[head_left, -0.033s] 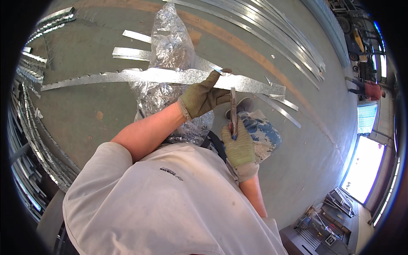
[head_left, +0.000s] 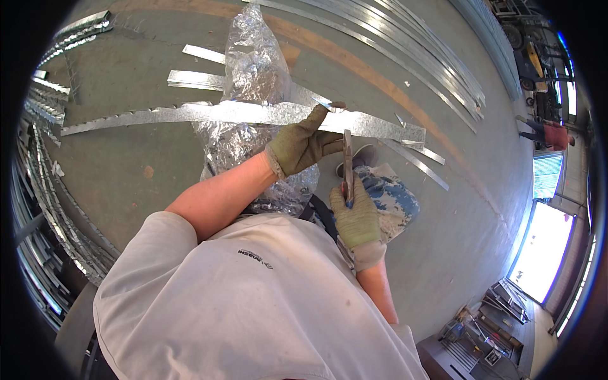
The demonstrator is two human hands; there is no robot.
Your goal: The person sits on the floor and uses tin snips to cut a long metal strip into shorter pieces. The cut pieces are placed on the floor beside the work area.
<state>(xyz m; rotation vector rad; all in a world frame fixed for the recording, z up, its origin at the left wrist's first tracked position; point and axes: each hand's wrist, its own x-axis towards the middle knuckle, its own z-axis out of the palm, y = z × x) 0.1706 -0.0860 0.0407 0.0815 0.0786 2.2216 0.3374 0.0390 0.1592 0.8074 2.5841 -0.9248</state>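
A long shiny galvanized metal strip (head_left: 244, 113) lies crosswise in front of me, with notches along its left part. My left hand (head_left: 303, 142), in a green work glove, holds the strip right of its middle, its thumb reaching toward the far edge. Part of its grip is hidden. In my gloved right hand (head_left: 356, 212) is a tool that looks like tin snips (head_left: 347, 166), seen edge-on. Its long metal head points away from me, and its tip overlaps the near edge of the strip; I cannot tell whether they touch. Crumpled clear plastic wrap (head_left: 256, 63) bulges under the strip.
More metal strips (head_left: 196, 80) stick out beyond the wrap. Long metal lengths (head_left: 405, 44) lie on the floor at the far right. Curved notched strips (head_left: 60, 209) are heaped at left. A person (head_left: 554, 135) stands far right, near a forklift (head_left: 535, 66). A cluttered bench (head_left: 472, 342) is lower right.
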